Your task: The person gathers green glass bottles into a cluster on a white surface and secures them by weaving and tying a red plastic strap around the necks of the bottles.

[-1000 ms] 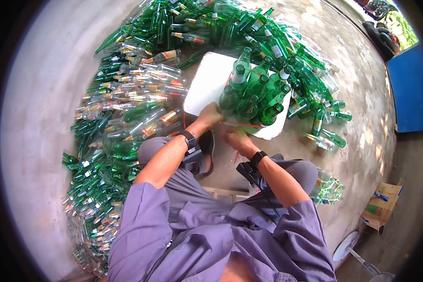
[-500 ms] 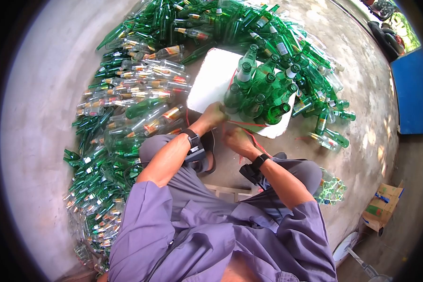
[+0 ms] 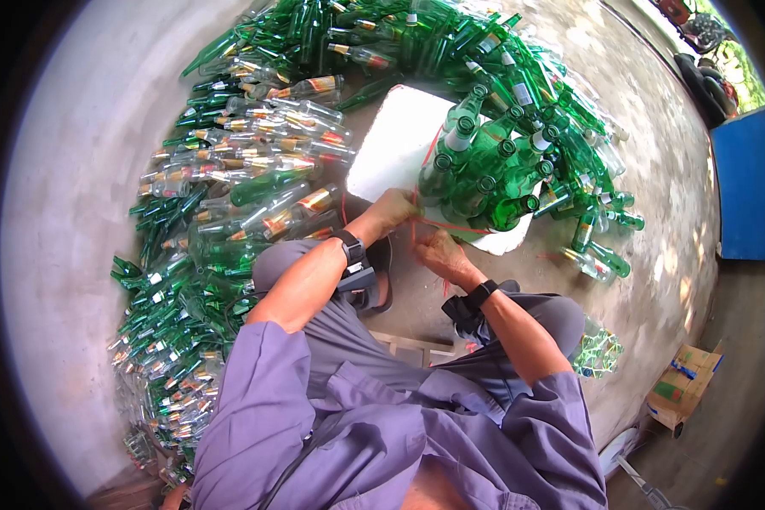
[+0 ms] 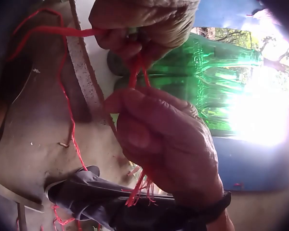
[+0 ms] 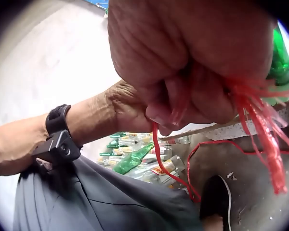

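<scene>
At the near edge of a white surface (image 3: 391, 140), both hands work close together, low in front of a seated person. Left hand (image 3: 391, 211): fingers curled, pinching red string (image 4: 140, 74). Right hand (image 3: 444, 257): fingers clenched on the same string, just off the near edge, beside the left hand. Two short strands span the small gap between the hands. A frayed tuft of string sticks out past the right hand's fingers; another length trails loosely down to the floor (image 3: 399, 314).

About nine green bottles (image 3: 490, 166) stand upright in a tight cluster on the right half of the surface, left part bare. String runs along the cluster's near side and up its left side; far side hidden by glass.

Each wrist carries a black strap; a small camera (image 5: 65, 148) sits on the left one. Grey trousers (image 3: 331, 331), a purple shirt (image 3: 357, 425), one dark shoe (image 5: 215, 199) below the near edge.

Beyond the left edge, clear bottles (image 3: 289, 157) with labels lie on their sides in rows. A heap of loose green bottles (image 3: 314, 38) lies past the far edge. Well off the right edge: a blue panel (image 3: 746, 187) and a cardboard box (image 3: 682, 389).
</scene>
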A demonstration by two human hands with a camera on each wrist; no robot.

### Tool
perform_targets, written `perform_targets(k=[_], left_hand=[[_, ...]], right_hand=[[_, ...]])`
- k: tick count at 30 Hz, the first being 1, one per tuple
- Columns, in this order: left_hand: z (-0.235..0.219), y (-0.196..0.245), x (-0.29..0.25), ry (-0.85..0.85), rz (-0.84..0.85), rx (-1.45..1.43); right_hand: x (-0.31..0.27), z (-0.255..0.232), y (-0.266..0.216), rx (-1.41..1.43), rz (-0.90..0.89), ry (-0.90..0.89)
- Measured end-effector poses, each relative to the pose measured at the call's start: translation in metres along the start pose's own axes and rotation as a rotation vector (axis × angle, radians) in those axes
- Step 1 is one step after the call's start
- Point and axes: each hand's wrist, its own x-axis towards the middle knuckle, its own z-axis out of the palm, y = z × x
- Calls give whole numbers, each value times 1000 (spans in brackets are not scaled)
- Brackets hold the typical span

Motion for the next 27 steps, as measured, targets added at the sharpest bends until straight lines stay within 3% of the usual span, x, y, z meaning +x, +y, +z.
perform_targets(k=[4,6,10,12,16,18,19,22,24,25,27], left_hand=[[0,-1,-8,-53,0,5],[1,4,-14,-74,-3,-38],[0,-2,-10,-64,18,-63],[-3,-4,-3,-72,52,-26],[-1,5,-3,-36,48,71],[1,3,0,-13,56,71],[1,0,2,-2,45,60],[-4,-6,7,4,12,40],[-7,-8,6,-2,-11,31],[-8,-8,5,-6,-21,-7],[-7,-5,3,-11,-31,-45]], right_hand=[[6,0,4,115,-12,-18],[2,-10,-7,70,-135,-36],[0,-14,-19,110,3,-44],[6,-8,-4,-27,-148,-94],[23,2,23,-145,-161,-123],[32,13,38,-239,-471,-66],[30,12,38,-240,-470,-67],[18,4,19,-284,-438,-30],[14,-2,0,99,-77,0],[12,-6,-8,99,-76,-1],[10,-14,-18,432,63,143]])
